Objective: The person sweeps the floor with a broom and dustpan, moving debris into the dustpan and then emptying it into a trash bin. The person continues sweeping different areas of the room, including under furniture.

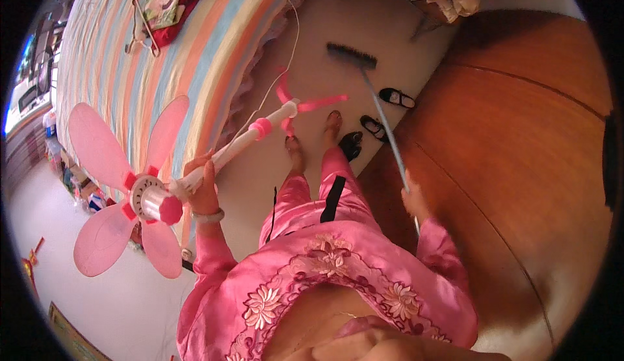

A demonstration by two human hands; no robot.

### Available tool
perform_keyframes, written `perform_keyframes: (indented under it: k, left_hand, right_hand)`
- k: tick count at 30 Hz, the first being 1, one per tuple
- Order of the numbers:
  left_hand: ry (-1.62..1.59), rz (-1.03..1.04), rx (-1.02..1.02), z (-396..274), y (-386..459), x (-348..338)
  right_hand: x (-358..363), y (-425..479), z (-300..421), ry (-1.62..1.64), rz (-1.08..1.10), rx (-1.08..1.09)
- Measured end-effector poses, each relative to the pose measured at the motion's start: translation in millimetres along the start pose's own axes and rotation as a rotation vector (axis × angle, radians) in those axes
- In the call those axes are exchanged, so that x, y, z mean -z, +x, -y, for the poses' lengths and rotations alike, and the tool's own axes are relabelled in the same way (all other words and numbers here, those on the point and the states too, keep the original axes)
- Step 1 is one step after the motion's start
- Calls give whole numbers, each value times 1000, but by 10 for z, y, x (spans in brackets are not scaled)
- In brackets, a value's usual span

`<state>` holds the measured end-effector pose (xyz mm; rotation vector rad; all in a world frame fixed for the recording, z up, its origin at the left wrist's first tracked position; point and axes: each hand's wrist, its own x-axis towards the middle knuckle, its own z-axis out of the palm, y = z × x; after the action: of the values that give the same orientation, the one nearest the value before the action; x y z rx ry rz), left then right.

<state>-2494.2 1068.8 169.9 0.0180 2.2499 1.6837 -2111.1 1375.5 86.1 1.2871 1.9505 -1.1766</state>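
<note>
A small pink and white electric fan with several pink blades is at the left, held by its white pole in my left hand, which wears a bracelet. The pole slants away from me to curved pink feet, and a white cord runs from it up to the bed. On the right, my right hand grips the pale handle of a broom. Its dark bristled head lies at the floor beyond my feet.
A bed with a striped sheet fills the left, bearing a clothes hanger and folded cloth. Black shoes lie on the floor right of my feet. A large brown wooden surface stands at the right.
</note>
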Motion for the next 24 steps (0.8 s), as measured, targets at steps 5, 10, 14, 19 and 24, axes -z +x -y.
perform_keyframes:
  k: [5,10,14,19,24]
  left_hand:
    - [104,-18,14,57,79,96]
    - [148,-100,15,-178,-81,-104]
    - [189,-118,-58,-273,-31,-268]
    - [208,-199,-80,-332,-68,-520]
    - [252,19,-159,-586,83,-828]
  right_hand:
    - [69,1893,1188,63,14,73]
    - [-255,3137,2127,47,80,123]
    - [-1069,3285,1293,-336,26,329]
    - [-767,2090,-40,-440,287,442]
    - [227,1390,-43,-135,304,115]
